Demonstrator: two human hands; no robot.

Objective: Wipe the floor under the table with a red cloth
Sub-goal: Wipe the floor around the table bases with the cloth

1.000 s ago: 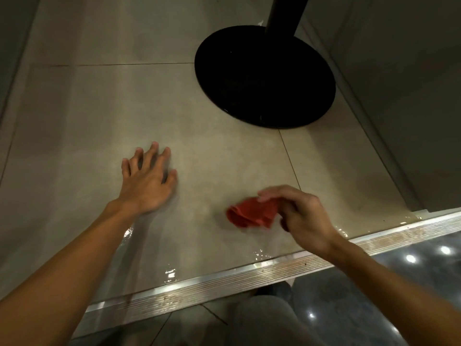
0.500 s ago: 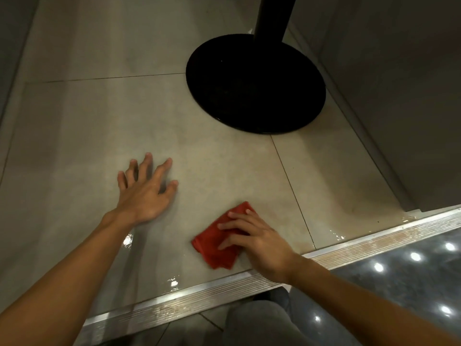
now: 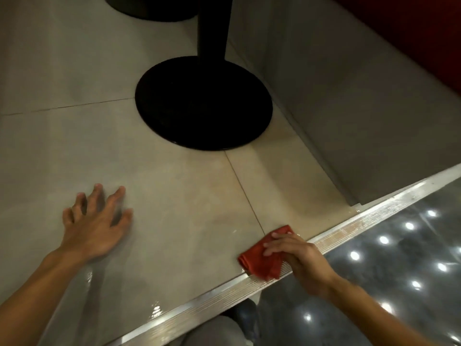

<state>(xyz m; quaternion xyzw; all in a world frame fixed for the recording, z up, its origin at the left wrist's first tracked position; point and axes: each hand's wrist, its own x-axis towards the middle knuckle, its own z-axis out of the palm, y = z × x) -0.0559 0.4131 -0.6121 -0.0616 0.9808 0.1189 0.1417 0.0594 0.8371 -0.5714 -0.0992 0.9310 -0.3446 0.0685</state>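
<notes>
A folded red cloth (image 3: 259,258) lies on the beige tiled floor (image 3: 179,196), right against the metal edge strip (image 3: 224,293). My right hand (image 3: 296,260) presses down on the cloth with straight fingers laid over it. Spread flat on the tile to the left, my left hand (image 3: 94,226) rests with its fingers apart and holds nothing. The black round table base (image 3: 203,103) and its post (image 3: 212,28) stand farther back, beyond both hands.
A grey panel wall (image 3: 349,108) runs along the right side down to the strip. Beyond the strip lies glossy dark floor (image 3: 399,258) with light reflections. A second dark base (image 3: 147,8) shows at the top. My knee (image 3: 214,330) is at the bottom edge.
My right hand has slid the cloth to the right and toward the metal strip, from pinching it to pressing it flat. The left hand stayed planted on the tile. The view tilted up.
</notes>
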